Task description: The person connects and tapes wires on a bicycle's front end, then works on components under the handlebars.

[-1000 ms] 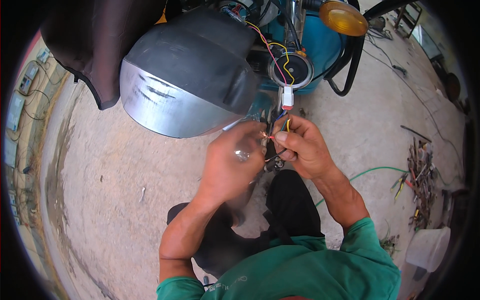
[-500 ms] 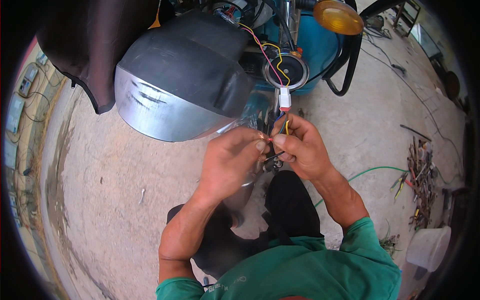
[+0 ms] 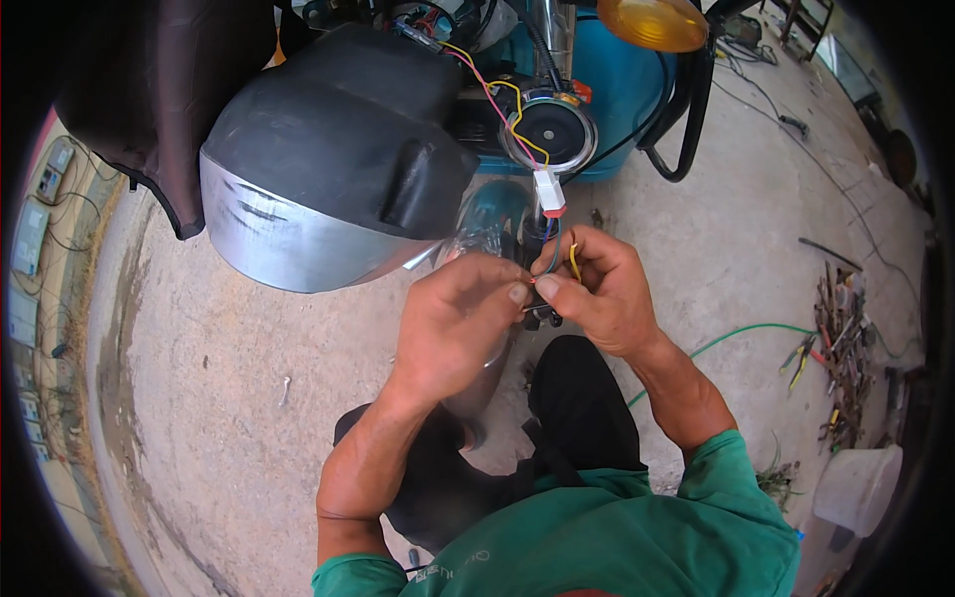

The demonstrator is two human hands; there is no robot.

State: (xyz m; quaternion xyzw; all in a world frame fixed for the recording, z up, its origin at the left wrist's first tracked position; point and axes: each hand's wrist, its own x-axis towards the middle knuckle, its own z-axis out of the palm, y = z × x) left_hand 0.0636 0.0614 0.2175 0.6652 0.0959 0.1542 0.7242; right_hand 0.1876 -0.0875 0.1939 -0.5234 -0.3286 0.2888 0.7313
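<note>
My left hand (image 3: 453, 323) and my right hand (image 3: 597, 289) meet fingertip to fingertip below a motorcycle's grey fuel tank (image 3: 318, 179). Between the pinched fingers run thin coloured wires (image 3: 552, 261), yellow, blue and red ones, that hang from a white connector (image 3: 549, 191). That connector is fed by yellow and pink wires from the round horn (image 3: 549, 129) above. Which hand holds which wire end is hidden by the fingers. A shiny chrome part lies under my left hand.
An orange turn signal (image 3: 652, 22) and a black bent bar (image 3: 686, 109) stand at the upper right. Pliers and several scattered tools (image 3: 836, 348) lie on the concrete at right, beside a green hose (image 3: 756, 330). A white bucket (image 3: 858, 486) sits lower right.
My left hand has shifted right and closed its fingertips against my right hand's on the wires. The clear round thing seen under it a second ago is covered now.
</note>
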